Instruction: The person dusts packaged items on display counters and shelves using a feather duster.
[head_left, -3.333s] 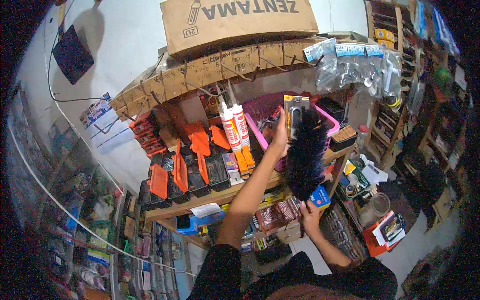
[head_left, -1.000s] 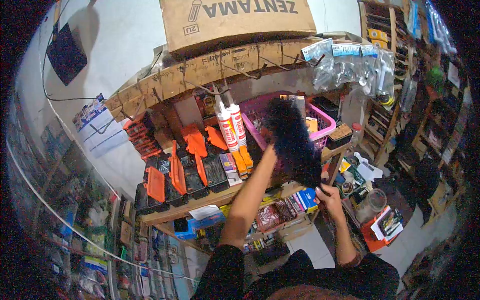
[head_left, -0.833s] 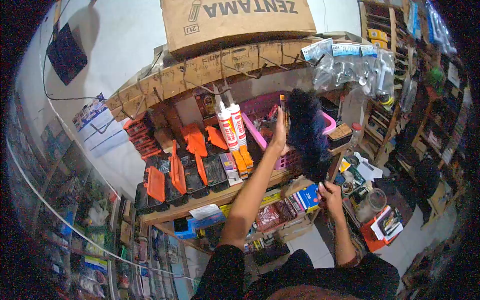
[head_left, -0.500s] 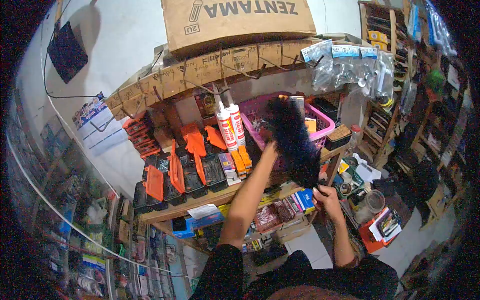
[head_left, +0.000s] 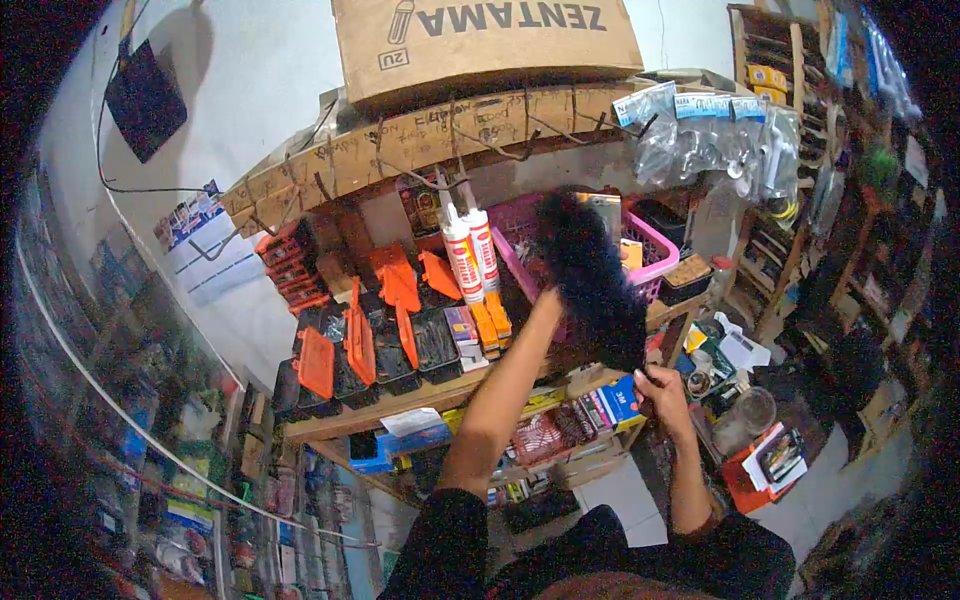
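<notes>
A fluffy black feather duster stands tilted across the front of the pink plastic basket. My right hand grips its lower end, fingers curled round it, just right of a blue 3M box. My left hand reaches up at the basket's front left; the duster and shadow cover its fingers, so whether it holds something does not show. Inside the basket are small boxes, partly hidden by the duster. White sealant tubes stand upright left of the basket.
Black bins with orange lids line the shelf at left. Metal hooks stick out from the board above, below a large cardboard box. Bagged fittings hang at right. A red box with papers is on the floor.
The whole view has shifted slightly, with the shelf sitting a little further right. The duster stays in front of the basket in my right hand, and my left arm keeps nearly the same place.
</notes>
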